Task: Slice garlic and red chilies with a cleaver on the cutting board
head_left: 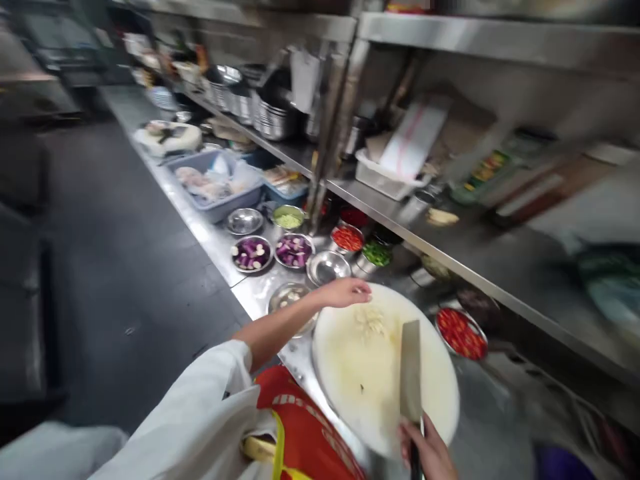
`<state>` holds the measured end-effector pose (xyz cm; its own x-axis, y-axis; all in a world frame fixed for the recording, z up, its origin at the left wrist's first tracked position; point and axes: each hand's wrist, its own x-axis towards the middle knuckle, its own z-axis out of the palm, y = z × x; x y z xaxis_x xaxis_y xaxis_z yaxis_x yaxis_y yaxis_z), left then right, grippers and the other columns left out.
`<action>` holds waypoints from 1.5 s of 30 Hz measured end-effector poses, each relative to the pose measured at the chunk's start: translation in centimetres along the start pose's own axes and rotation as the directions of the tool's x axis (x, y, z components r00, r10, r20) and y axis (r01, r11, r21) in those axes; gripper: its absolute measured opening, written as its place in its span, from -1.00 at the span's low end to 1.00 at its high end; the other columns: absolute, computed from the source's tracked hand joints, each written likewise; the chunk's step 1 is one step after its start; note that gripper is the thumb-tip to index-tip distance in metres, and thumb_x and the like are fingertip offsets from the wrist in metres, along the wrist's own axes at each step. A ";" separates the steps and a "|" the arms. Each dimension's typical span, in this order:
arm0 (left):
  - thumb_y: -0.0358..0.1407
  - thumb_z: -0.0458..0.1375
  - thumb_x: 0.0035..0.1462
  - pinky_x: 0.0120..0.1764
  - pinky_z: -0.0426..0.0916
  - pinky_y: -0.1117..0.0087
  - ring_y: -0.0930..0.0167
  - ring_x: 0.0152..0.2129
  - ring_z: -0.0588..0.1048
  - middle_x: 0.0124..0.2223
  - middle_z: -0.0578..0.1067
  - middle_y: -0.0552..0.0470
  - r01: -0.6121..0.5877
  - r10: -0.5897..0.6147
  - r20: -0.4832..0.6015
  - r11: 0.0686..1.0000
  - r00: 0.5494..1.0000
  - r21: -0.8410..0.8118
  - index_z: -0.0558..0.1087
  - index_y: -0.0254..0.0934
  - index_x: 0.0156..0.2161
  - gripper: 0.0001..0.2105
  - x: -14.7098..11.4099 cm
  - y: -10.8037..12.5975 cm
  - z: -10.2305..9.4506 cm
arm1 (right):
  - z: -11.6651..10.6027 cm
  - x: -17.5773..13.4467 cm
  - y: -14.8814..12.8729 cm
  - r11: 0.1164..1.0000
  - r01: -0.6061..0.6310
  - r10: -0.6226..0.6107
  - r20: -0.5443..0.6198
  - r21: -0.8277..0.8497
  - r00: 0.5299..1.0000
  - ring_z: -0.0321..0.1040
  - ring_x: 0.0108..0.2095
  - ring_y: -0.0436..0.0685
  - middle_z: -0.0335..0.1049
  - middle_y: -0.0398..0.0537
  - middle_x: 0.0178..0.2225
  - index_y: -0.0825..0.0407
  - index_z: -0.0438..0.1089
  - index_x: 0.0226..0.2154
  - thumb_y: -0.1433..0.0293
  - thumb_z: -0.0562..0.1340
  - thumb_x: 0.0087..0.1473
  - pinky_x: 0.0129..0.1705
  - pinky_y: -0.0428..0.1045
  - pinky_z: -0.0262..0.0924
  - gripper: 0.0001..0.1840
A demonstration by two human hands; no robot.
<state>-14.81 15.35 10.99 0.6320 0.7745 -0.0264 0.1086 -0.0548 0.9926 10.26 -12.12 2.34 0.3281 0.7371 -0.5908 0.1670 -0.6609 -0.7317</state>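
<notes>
My right hand (426, 448) grips the dark handle of a cleaver (411, 373), its broad blade lying over the right side of a round white chopping board (345, 400). My left hand (347, 292) is at the board's far left rim, fingers drawn together; what they hold, if anything, is too small to make out. Just below those fingers a small heap of pale slices (371, 323), perhaps garlic, lies on the board. A metal bowl (280, 293) with pale pieces in it stands left of the board, partly hidden behind my left forearm.
Bowls of purple-and-white chunks (251, 255), chopped red peppers (461, 333) and chopped greens (377, 253) surround the board. An empty metal dish (329, 268) sits behind my left hand. A blue-grey tub (215, 203) stands farther left. The steel shelf (450, 257) overhangs the counter's back.
</notes>
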 end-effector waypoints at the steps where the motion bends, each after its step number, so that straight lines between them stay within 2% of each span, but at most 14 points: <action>1: -0.19 0.28 0.09 -0.05 0.39 0.27 0.30 -0.21 0.54 -0.17 0.61 -0.08 0.019 -0.022 0.048 0.997 0.999 0.070 0.56 -0.30 -0.20 -0.77 -0.7 -1.0 1.8 | 0.3 -0.6 0.0 0.998 -0.006 0.006 0.000 0.067 1.000 0.31 -0.62 0.14 0.32 -0.23 -0.54 -0.10 0.23 -0.06 -0.15 0.22 -0.13 -0.58 0.04 0.22 -0.33; 3: -0.20 0.22 0.13 -0.02 0.40 0.28 0.29 -0.18 0.55 -0.14 0.61 -0.07 0.056 -0.068 0.109 0.992 0.992 0.112 0.56 -0.29 -0.20 -0.79 -1.7 -2.8 4.2 | 0.9 -1.5 -0.1 0.982 -0.018 0.017 0.009 0.188 1.000 0.28 -0.63 0.09 0.36 -0.23 -0.48 -0.04 0.05 0.24 -0.07 0.27 -0.12 -0.59 0.00 0.18 -0.06; 5: -0.19 0.19 0.15 -0.01 0.41 0.30 0.28 -0.15 0.55 -0.13 0.62 -0.06 0.084 -0.100 0.121 0.988 0.988 0.131 0.55 -0.28 -0.21 -0.79 -1.6 -4.1 5.3 | 1.2 -1.9 -0.3 0.957 0.002 -0.014 0.039 0.291 0.999 0.21 -0.65 0.03 0.35 -0.26 -0.50 0.03 -0.15 0.39 0.03 0.29 -0.08 -0.59 -0.04 0.14 0.10; 7: -0.16 0.18 0.15 -0.03 0.42 0.29 0.28 -0.16 0.56 -0.14 0.62 -0.04 0.105 -0.125 0.102 0.977 0.987 0.184 0.54 -0.26 -0.21 -0.78 -0.5 -4.5 6.0 | 1.5 -1.9 -0.4 0.941 0.053 -0.071 0.040 0.335 0.997 0.11 -0.68 0.01 0.20 -0.34 -0.66 0.12 -0.17 0.42 0.12 0.27 -0.02 -0.60 -0.08 0.09 0.08; 10: -0.12 0.15 0.20 -0.08 0.45 0.28 0.28 -0.22 0.57 -0.18 0.62 -0.03 0.080 -0.115 0.083 0.937 0.990 0.340 0.53 -0.26 -0.16 -0.74 1.8 -3.3 7.5 | 2.0 -2.3 -0.1 0.931 0.092 -0.107 0.025 0.353 0.994 0.11 -0.68 0.01 0.18 -0.35 -0.69 0.15 -0.15 0.44 0.23 0.23 0.05 -0.58 -0.08 0.12 0.00; 13: -0.17 0.11 0.25 0.06 0.39 0.22 0.25 -0.10 0.53 -0.07 0.59 -0.09 -0.139 0.068 0.146 0.811 0.987 0.568 0.53 -0.27 -0.08 -0.73 3.3 -1.2 10.3 | 2.6 -3.3 0.2 0.961 0.135 -0.130 -0.037 0.243 0.991 0.34 -0.55 0.07 0.43 -0.19 -0.53 0.10 -0.06 0.44 0.26 0.20 0.12 -0.42 -0.03 0.30 -0.10; 15: -0.22 0.10 0.27 0.18 0.29 0.16 0.21 0.03 0.47 0.03 0.56 -0.12 -0.309 0.153 0.281 0.668 0.947 0.677 0.53 -0.28 -0.04 -0.74 3.7 -0.5 12.9 | 2.6 -4.1 0.3 0.972 0.197 -0.187 -0.087 0.126 0.979 0.50 -0.25 0.17 0.59 0.01 -0.17 0.04 0.03 0.42 0.29 0.21 0.14 -0.15 0.04 0.37 -0.17; 17: -0.20 0.12 0.27 0.24 0.21 0.12 0.16 0.11 0.41 0.11 0.51 -0.15 -0.439 0.119 0.450 0.537 0.885 0.721 0.52 -0.27 0.00 -0.72 3.9 -0.5 15.8 | 2.2 -4.8 0.2 0.971 0.239 -0.237 -0.103 0.009 0.966 0.43 0.05 0.25 0.43 0.07 0.17 -0.04 0.06 0.41 0.33 0.21 0.15 0.10 0.09 0.28 -0.20; 19: -0.13 0.19 0.23 0.29 0.12 0.06 0.08 0.22 0.31 0.24 0.42 -0.19 -0.534 0.038 0.577 0.432 0.816 0.727 0.50 -0.27 0.08 -0.62 4.1 -1.3 18.6 | 1.6 -5.3 0.2 0.965 0.235 -0.246 -0.091 -0.119 0.965 0.34 0.17 0.30 0.32 0.06 0.27 -0.09 0.03 0.42 0.35 0.19 0.18 0.18 0.12 0.20 -0.21; 25: 0.14 0.19 0.14 0.38 -0.18 -0.09 -0.07 0.40 -0.08 0.45 0.08 -0.27 -0.663 -0.109 0.717 0.305 0.689 0.683 0.29 -0.30 0.31 -0.24 6.8 -5.5 24.1 | 0.5 -6.3 0.7 0.902 0.133 -0.174 -0.065 -0.410 0.983 0.45 0.00 0.31 0.47 0.05 0.08 -0.26 -0.01 0.42 0.30 0.16 0.24 -0.01 0.08 0.25 -0.25; 32: 0.11 0.09 0.23 0.39 -0.24 -0.08 -0.01 0.42 -0.12 0.48 -0.04 -0.26 -0.752 -0.099 0.792 0.263 0.602 0.605 0.17 -0.29 0.39 -0.25 11.3 -9.2 25.3 | 0.0 -8.9 2.8 0.902 0.108 -0.158 -0.087 -0.418 0.984 0.48 -0.10 0.27 0.53 0.04 -0.02 -0.24 0.09 0.39 0.35 0.16 0.21 -0.12 0.04 0.25 -0.28; 37: 0.02 0.05 0.29 0.40 -0.21 -0.02 0.06 0.42 -0.08 0.47 -0.01 -0.28 -0.735 -0.027 0.779 0.313 0.626 0.601 0.20 -0.35 0.36 -0.34 14.3 -10.7 25.1 | -1.0 -12.6 4.6 0.934 0.130 -0.179 -0.123 -0.332 0.976 0.46 -0.11 0.24 0.55 0.01 -0.04 -0.23 0.18 0.36 0.34 0.19 0.20 -0.09 0.01 0.24 -0.32; 43: -0.11 -0.18 0.42 0.41 -0.05 0.18 0.26 0.39 0.08 0.40 0.20 -0.21 -0.452 -0.005 0.558 0.580 0.830 0.678 0.35 -0.35 0.24 -0.50 15.0 -11.4 24.6 | -2.3 -17.2 7.2 0.957 0.125 -0.166 -0.141 -0.262 0.976 0.45 -0.04 0.27 0.50 0.07 0.07 -0.19 0.16 0.37 0.33 0.17 0.20 -0.05 0.05 0.26 -0.30; 45: -0.13 -0.20 0.42 0.39 0.03 0.20 0.28 0.36 0.15 0.37 0.26 -0.19 -0.367 -0.056 0.523 0.649 0.850 0.667 0.38 -0.34 0.21 -0.51 14.5 -10.9 24.6 | -2.6 -17.9 8.0 0.958 0.097 -0.139 -0.141 -0.270 0.980 0.45 -0.03 0.27 0.49 0.06 0.08 -0.20 0.12 0.38 0.33 0.16 0.20 -0.04 0.06 0.26 -0.29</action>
<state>12.05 11.63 -3.10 0.9328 0.3320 -0.1404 0.3499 -0.7400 0.5744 8.12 -30.98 7.94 0.4291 0.7947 -0.4294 0.4431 -0.5994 -0.6666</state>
